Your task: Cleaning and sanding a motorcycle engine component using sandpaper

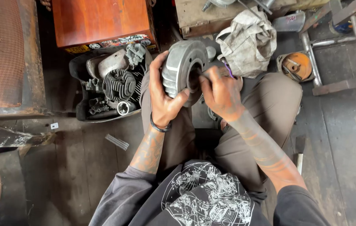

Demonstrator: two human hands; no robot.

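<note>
Workshop floor; fingers (pixel 167 98) perhaps around drum (pixel 184 67).

**Colours and patterns**

Finned drum (pixel 182 69) in left hand (pixel 163 98): dull silver-grey, ribbed. Black wristband (pixel 160 127) below it. Beyond right hand (pixel 220 94): off-white, stained rag (pixel 249 39); orange round tin (pixel 297 65). Left of left hand: reddish-brown wooden box (pixel 102 21). Dark grey floor (pixel 81 167).

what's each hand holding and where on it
Left hand grips the finned metal drum by its outer rim. Right hand is at the drum's centre hole, pinching something too small to tell.
</note>
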